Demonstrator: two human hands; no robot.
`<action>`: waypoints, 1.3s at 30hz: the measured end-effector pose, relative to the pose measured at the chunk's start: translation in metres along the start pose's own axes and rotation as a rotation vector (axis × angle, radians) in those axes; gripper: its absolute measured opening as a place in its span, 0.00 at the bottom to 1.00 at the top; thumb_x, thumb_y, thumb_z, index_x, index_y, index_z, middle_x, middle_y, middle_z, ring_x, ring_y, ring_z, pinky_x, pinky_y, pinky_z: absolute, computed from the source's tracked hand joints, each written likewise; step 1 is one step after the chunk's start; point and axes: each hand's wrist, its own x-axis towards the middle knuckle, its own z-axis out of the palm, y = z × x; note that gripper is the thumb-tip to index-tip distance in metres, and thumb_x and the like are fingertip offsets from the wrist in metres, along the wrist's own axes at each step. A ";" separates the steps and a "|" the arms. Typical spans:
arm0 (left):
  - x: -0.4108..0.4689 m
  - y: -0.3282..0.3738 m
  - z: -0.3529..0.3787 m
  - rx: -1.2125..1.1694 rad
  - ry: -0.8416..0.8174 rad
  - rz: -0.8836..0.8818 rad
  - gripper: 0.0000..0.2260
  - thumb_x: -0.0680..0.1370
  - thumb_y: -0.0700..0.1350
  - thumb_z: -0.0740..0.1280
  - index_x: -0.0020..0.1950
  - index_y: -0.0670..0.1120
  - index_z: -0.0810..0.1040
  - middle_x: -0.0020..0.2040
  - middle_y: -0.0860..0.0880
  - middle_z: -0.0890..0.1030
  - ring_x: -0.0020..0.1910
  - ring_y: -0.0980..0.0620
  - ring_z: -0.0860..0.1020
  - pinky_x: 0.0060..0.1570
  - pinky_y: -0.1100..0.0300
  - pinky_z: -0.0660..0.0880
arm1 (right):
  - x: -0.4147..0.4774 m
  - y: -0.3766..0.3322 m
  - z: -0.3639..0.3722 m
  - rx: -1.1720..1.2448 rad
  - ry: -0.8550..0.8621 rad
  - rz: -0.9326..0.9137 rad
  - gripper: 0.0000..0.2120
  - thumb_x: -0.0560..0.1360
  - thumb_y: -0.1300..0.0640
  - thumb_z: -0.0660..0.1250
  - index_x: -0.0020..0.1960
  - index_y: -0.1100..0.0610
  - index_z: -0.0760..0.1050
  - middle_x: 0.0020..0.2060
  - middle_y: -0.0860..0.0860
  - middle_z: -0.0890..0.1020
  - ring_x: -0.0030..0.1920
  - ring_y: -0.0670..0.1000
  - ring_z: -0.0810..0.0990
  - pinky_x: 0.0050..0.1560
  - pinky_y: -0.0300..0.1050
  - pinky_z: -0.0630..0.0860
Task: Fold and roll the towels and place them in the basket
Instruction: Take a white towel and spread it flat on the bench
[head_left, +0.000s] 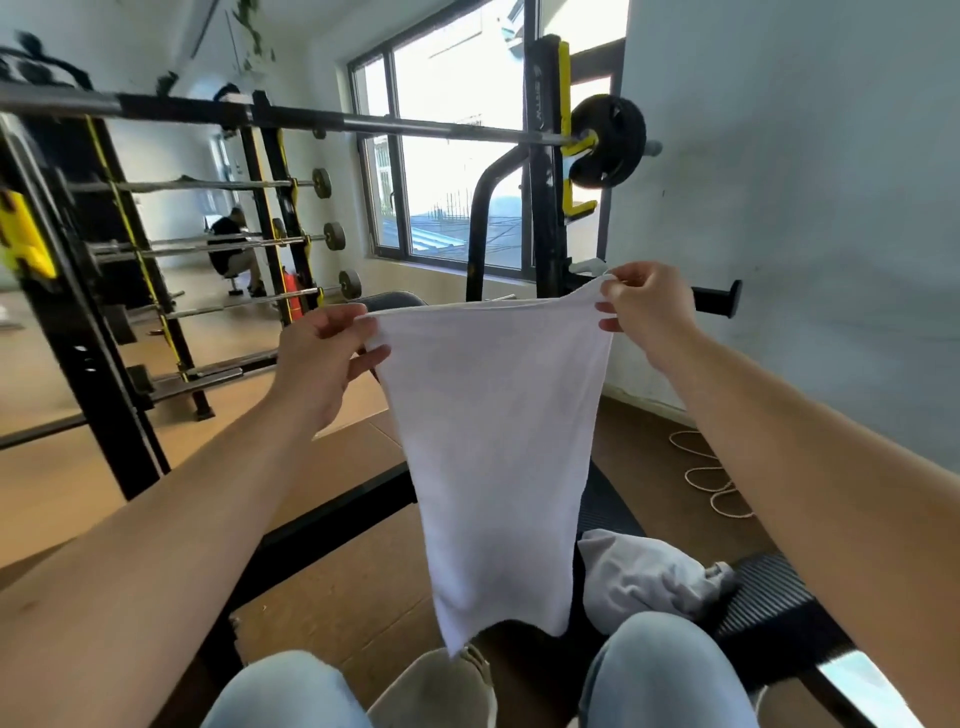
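The hanging white towel (493, 441) blocks the middle. A barbell (415, 124) crosses above it, and a wall (805, 182) closes the right side. Open room lies leftward over the wooden floor (62, 493).

Resting across a black-and-yellow steel rack (543, 208): long steel barbell with a round black plate (415, 124). Lying looped on the brown floor (337, 571): thin white rope (709, 475). Hanging in tiers on a black upright stand (275, 156): short fixed barbells (270, 241). Sitting far back: person in dark top (228, 244).
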 end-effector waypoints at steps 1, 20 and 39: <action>0.000 0.002 0.004 0.013 0.040 0.012 0.05 0.78 0.35 0.72 0.48 0.44 0.81 0.52 0.44 0.79 0.52 0.45 0.82 0.41 0.59 0.84 | 0.003 -0.003 -0.002 -0.002 -0.002 -0.001 0.05 0.81 0.59 0.69 0.56 0.52 0.80 0.48 0.49 0.83 0.48 0.48 0.85 0.48 0.45 0.85; 0.083 -0.044 0.078 0.116 0.173 -0.001 0.08 0.83 0.46 0.67 0.61 0.47 0.72 0.53 0.50 0.76 0.50 0.51 0.81 0.47 0.50 0.85 | 0.135 0.010 0.063 0.071 0.135 0.091 0.09 0.82 0.57 0.66 0.44 0.48 0.78 0.48 0.52 0.86 0.49 0.54 0.86 0.44 0.52 0.86; 0.236 -0.225 0.029 0.302 0.354 -0.194 0.09 0.82 0.47 0.69 0.61 0.50 0.75 0.54 0.52 0.77 0.55 0.48 0.79 0.50 0.53 0.85 | 0.225 0.200 0.252 -0.178 -0.391 0.058 0.35 0.80 0.65 0.63 0.83 0.56 0.54 0.80 0.49 0.66 0.55 0.39 0.76 0.34 0.18 0.67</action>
